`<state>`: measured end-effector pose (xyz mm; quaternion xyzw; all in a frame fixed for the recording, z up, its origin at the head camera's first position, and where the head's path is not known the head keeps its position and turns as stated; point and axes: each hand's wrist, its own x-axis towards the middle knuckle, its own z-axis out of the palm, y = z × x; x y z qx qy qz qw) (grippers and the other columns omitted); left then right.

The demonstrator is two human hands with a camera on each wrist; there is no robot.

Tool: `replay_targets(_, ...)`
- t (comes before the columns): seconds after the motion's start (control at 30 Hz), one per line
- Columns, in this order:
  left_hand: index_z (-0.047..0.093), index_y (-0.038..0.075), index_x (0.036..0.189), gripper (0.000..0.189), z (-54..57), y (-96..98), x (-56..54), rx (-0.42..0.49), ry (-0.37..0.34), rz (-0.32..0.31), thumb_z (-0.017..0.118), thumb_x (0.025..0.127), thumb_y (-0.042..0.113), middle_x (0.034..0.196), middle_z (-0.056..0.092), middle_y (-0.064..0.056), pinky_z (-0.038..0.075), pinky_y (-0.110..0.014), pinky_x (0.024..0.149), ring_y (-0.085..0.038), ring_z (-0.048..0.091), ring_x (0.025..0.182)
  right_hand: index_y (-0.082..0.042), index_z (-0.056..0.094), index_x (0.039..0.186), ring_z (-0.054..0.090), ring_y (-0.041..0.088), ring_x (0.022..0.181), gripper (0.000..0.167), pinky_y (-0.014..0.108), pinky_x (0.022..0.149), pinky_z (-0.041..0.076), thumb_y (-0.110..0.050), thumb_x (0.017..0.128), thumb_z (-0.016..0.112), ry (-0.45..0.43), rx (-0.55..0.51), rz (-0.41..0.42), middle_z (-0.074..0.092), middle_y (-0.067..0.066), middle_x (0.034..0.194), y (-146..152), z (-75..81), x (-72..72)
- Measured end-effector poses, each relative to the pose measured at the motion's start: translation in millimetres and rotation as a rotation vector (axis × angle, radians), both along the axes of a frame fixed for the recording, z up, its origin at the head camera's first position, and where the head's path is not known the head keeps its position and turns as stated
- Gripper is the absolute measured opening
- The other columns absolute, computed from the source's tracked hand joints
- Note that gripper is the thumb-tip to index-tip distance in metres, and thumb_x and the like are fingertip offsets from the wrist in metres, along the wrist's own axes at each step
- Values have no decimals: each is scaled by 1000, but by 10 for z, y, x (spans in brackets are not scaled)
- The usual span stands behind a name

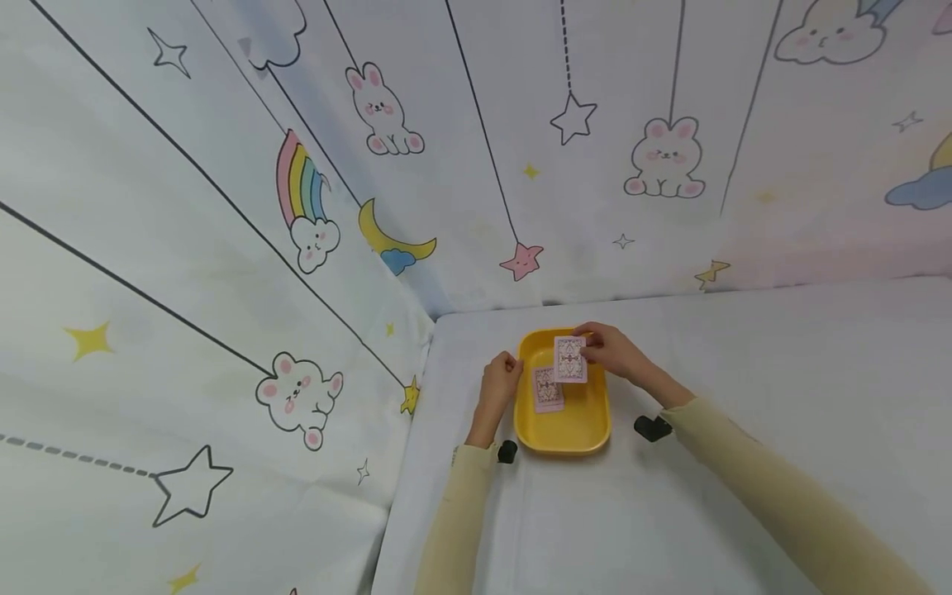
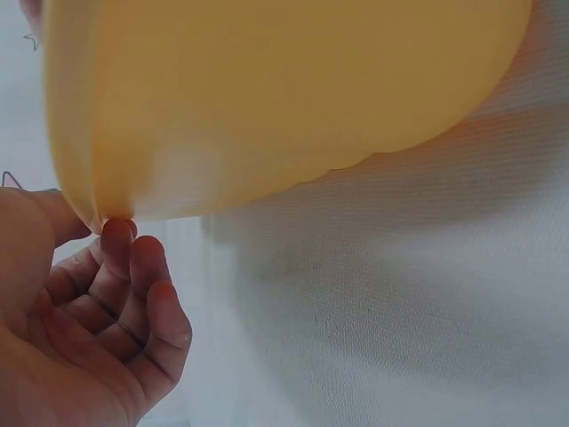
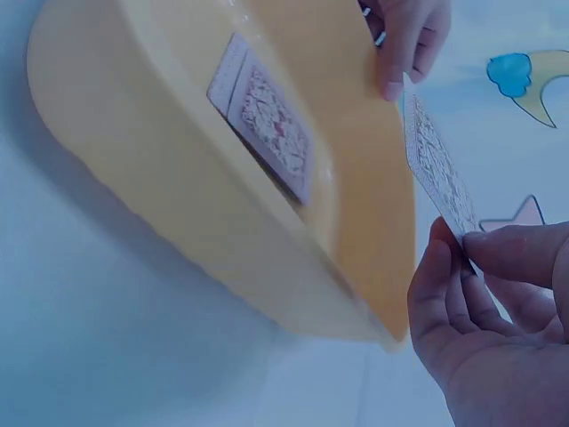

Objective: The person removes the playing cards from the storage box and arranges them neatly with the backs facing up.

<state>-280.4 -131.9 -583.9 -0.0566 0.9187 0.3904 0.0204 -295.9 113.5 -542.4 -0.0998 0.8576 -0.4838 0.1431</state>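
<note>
A yellow tray (image 1: 565, 434) with rounded corners stands on the white surface. My left hand (image 1: 502, 382) pinches its left rim between thumb and fingertips, as the left wrist view shows close up. Between thumb and fingers my right hand (image 1: 611, 350) holds a playing card (image 1: 570, 359), patterned back up in the head view, over the tray's far part. In the right wrist view that held card (image 3: 436, 160) is tilted and seen almost edge-on. Below it, more playing cards (image 1: 548, 390) lie overlapping on the tray's floor, backs up.
A black wrist device (image 1: 653, 428) sits by the right wrist, another (image 1: 507, 452) by the left. Behind the white tabletop (image 1: 744, 372) hangs a cloth (image 1: 476, 165) printed with rabbits, stars and clouds; it also runs along the left side.
</note>
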Motion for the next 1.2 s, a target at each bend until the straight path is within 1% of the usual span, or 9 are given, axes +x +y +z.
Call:
replay_targets(0.17, 59, 7, 95, 22, 8, -3, 8, 13, 1, -1, 58, 102, 28, 77, 56, -3, 40, -21, 55, -11, 48, 63, -6, 51, 140, 59, 30, 99, 41, 49, 95, 55, -9, 100, 56, 4, -38, -16, 60, 22, 120, 166, 0, 53)
replay_targets(0.27, 59, 7, 95, 22, 9, -5, 7, 17, 4, -1, 58, 102, 28, 77, 56, -3, 40, -21, 55, -11, 49, 63, -7, 51, 140, 61, 30, 99, 41, 51, 96, 54, -10, 100, 56, 3, -44, -22, 60, 21, 119, 267, -20, 77)
replay_targets(0.37, 59, 7, 95, 22, 4, -6, 6, 15, 5, 0, 58, 102, 28, 78, 57, -3, 40, -21, 55, -11, 49, 63, -7, 51, 140, 62, 33, 98, 42, 52, 96, 53, -12, 100, 57, 8, -49, -36, 60, 22, 118, 361, -18, 105)
replay_targets(0.53, 60, 7, 96, 22, -2, -8, 7, 12, 10, -1, 58, 102, 29, 78, 57, -4, 41, -21, 56, -11, 49, 64, -6, 50, 141, 63, 35, 99, 43, 48, 93, 56, -14, 100, 59, 24, -37, -52, 60, 24, 118, 506, -28, 128)
replay_targets(0.7, 60, 7, 95, 23, -2, -15, 1, 8, 15, -8, 59, 102, 29, 79, 57, -4, 41, -21, 56, -11, 49, 64, -9, 49, 143, 62, 30, 98, 44, 46, 92, 57, -18, 101, 59, 15, 3, -73, 60, 23, 120, 649, -80, 145)
replay_targets(0.8, 59, 8, 95, 23, 0, -20, -7, 11, 18, -8, 59, 102, 29, 79, 57, -3, 40, -21, 56, -11, 49, 64, -10, 49, 143, 62, 30, 97, 44, 44, 92, 57, -20, 101, 60, 6, 22, -90, 59, 22, 119, 722, -117, 168)
replay_targets(0.87, 59, 8, 94, 23, 2, -21, -10, 12, 20, -6, 59, 102, 29, 79, 58, -3, 40, -21, 56, -11, 49, 64, -8, 48, 143, 62, 31, 97, 45, 42, 92, 57, -21, 101, 60, -2, 21, -96, 58, 22, 120, 767, -141, 193)
replay_targets(1.0, 59, 8, 93, 23, 5, -16, -8, 15, 20, -3, 59, 102, 29, 78, 58, -3, 40, -21, 56, -11, 49, 64, -7, 47, 143, 62, 31, 97, 46, 42, 93, 57, -21, 101, 60, -30, 12, -103, 58, 23, 121, 855, -223, 246)
replay_targets(1.2, 59, 8, 93, 23, 2, -7, 6, 25, 9, 5, 58, 102, 29, 78, 57, -3, 40, -21, 56, -11, 49, 64, -9, 49, 142, 59, 30, 99, 45, 41, 90, 57, -22, 101, 60, -63, 39, -98, 57, 24, 123, 974, -448, 266)
